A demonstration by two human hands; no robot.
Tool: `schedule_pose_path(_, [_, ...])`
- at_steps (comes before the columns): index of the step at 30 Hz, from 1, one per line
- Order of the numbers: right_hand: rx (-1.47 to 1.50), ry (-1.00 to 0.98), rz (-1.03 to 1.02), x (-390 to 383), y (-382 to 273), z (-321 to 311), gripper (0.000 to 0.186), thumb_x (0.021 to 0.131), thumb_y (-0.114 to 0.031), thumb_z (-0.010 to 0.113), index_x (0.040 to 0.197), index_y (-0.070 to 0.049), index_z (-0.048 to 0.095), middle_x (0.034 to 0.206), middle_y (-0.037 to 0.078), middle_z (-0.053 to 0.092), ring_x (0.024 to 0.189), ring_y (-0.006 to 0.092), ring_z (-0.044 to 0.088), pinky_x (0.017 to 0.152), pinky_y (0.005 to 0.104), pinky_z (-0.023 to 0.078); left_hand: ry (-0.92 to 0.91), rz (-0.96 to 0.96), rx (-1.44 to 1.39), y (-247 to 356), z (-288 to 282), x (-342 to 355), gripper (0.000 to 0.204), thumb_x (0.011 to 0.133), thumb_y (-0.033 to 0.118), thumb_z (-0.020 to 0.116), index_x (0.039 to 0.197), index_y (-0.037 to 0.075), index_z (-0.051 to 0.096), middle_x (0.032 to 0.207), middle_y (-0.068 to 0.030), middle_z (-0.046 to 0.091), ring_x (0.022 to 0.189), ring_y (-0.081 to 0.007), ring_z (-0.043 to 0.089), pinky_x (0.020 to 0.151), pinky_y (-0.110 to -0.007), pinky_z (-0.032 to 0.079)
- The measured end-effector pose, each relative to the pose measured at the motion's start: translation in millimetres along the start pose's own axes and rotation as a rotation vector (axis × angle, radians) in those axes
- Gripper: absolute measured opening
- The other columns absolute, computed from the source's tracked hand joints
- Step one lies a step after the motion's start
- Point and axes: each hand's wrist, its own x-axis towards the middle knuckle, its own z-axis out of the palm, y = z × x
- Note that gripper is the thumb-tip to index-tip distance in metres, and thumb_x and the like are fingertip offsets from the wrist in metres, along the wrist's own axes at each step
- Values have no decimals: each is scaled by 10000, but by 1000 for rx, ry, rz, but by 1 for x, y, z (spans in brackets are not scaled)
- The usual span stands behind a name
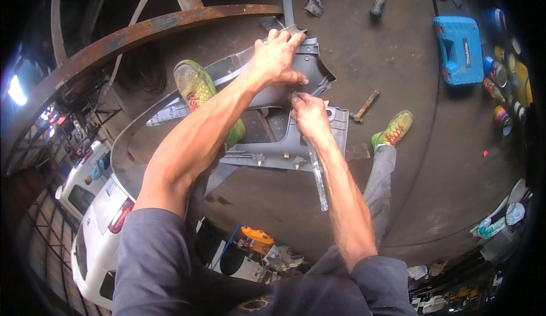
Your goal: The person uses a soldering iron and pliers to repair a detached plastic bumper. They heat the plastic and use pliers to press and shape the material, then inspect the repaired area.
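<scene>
A grey moulded plastic trim panel (274, 96) lies in front of me, with ribs, cut-outs and several pale clips along its near edge. My left hand (277, 59) grips its far part, fingers bent over the top and thumb on the face. Close by, my right hand (310, 114) is closed, its fingertips pinched near the panel's surface. A long narrow silvery strip (318, 178) runs back under the right wrist, in line with those fingertips; it appears to be held, and its exact kind is unclear. My left shoe (194, 83) rests against the panel.
A hammer (365, 106) lies right of the panel, near my right shoe (393, 129). Farther right are a blue tool case (459, 51) and several cans (496, 72). A rusty curved metal beam (153, 27) arches at the far left. White vehicles (94, 239) stand at left.
</scene>
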Motion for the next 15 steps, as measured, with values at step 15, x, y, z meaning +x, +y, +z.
schedule_pose_path(15, [-3, -21, -23, -7, 1, -13, 285, 931, -171, 529, 860, 85, 632, 578, 93, 575, 536, 175, 554, 544, 363, 443, 55, 19, -68, -14, 7, 7, 795, 640, 415, 831, 1325, 128, 547, 1156, -145, 578, 1153, -339, 491, 988, -466, 420])
